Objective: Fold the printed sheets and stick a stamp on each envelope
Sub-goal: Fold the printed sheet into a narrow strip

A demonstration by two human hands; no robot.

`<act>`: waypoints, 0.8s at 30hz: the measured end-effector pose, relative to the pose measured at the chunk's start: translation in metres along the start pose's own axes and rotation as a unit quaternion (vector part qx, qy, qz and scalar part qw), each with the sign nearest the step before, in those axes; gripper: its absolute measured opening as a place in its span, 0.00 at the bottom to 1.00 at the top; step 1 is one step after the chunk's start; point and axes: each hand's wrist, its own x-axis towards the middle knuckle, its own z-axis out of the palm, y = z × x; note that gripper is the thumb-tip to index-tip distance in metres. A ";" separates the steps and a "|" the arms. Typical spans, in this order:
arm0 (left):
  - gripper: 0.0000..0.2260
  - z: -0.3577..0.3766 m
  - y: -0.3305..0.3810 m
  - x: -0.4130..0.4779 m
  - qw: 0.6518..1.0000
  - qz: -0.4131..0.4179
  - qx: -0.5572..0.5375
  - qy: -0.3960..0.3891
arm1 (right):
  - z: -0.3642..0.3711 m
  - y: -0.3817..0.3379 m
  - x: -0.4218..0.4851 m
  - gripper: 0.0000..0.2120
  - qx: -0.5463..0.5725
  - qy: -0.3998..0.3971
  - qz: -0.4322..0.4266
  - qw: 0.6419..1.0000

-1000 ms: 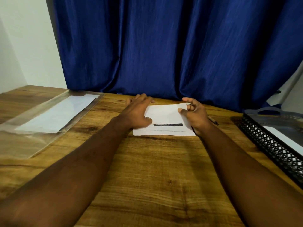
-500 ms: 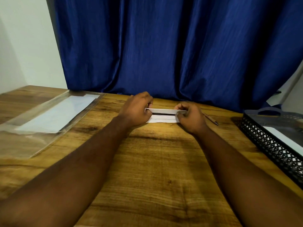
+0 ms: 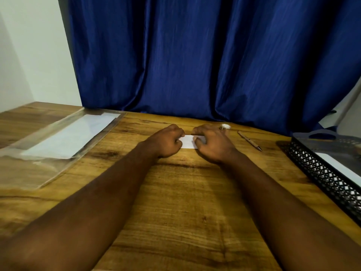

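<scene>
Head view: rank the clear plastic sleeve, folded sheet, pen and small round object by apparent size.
1. clear plastic sleeve
2. folded sheet and pen: unsure, sheet's ends are covered
3. small round object

A deep blue curtain (image 3: 195,55) hangs in heavy folds across the back, reaching down behind the far edge of a wooden table (image 3: 185,202) with a strong grain. Left of it stands a plain white wall (image 3: 35,45), softly lit.

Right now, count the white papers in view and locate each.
3: folded sheet between left hand and right hand; paper inside the clear sleeve, left; white sheet in the black tray, right. Others may hide beneath.
</scene>
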 end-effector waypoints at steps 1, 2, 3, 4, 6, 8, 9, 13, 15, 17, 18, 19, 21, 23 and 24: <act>0.21 0.002 -0.001 0.001 1.000 -0.010 0.005 -0.021 | 0.003 -0.008 0.001 0.22 0.009 -0.032 -0.008 0.999; 0.23 0.002 0.000 0.001 0.999 -0.019 0.017 -0.044 | 0.008 -0.014 0.002 0.25 0.012 -0.077 -0.008 0.997; 0.25 0.003 -0.001 0.002 0.997 -0.027 0.034 -0.066 | 0.012 -0.018 0.004 0.27 0.005 -0.125 0.001 0.992; 0.25 0.003 0.000 0.002 0.995 -0.033 0.049 -0.086 | 0.016 -0.021 0.005 0.29 -0.007 -0.163 0.012 0.986; 0.25 0.003 0.002 0.002 0.991 -0.046 0.066 -0.105 | 0.020 -0.020 0.008 0.30 -0.030 -0.203 0.030 0.978; 0.25 0.002 0.003 0.001 0.990 -0.056 0.075 -0.109 | 0.020 -0.017 0.011 0.29 -0.037 -0.213 0.053 0.975; 0.26 0.002 0.004 0.000 0.989 -0.061 0.077 -0.111 | 0.019 -0.014 0.012 0.29 -0.040 -0.210 0.074 0.974; 0.27 -0.001 0.009 -0.002 0.985 -0.088 0.091 -0.120 | 0.016 0.007 0.014 0.30 -0.073 -0.173 0.183 0.965; 0.28 -0.001 0.010 -0.001 0.981 -0.104 0.105 -0.122 | 0.016 0.010 0.014 0.31 -0.085 -0.167 0.202 0.961; 0.29 -0.001 0.009 0.000 0.979 -0.114 0.116 -0.121 | 0.017 0.009 0.015 0.31 -0.090 -0.163 0.205 0.961; 0.30 0.000 0.009 0.001 0.979 -0.115 0.121 -0.118 | 0.019 0.008 0.015 0.31 -0.091 -0.161 0.205 0.961; 0.30 0.001 0.009 0.001 0.979 -0.115 0.124 -0.113 | 0.019 0.007 0.014 0.31 -0.092 -0.158 0.204 0.962; 0.30 0.005 0.008 0.000 0.981 -0.114 0.125 -0.098 | 0.020 0.008 0.012 0.31 -0.090 -0.147 0.201 0.964; 0.31 0.007 0.008 -0.003 0.985 -0.119 0.110 -0.065 | 0.019 0.008 0.010 0.31 -0.079 -0.123 0.198 0.969; 0.31 0.008 0.008 -0.005 0.987 -0.120 0.097 -0.033 | 0.019 0.008 0.008 0.31 -0.070 -0.102 0.198 0.972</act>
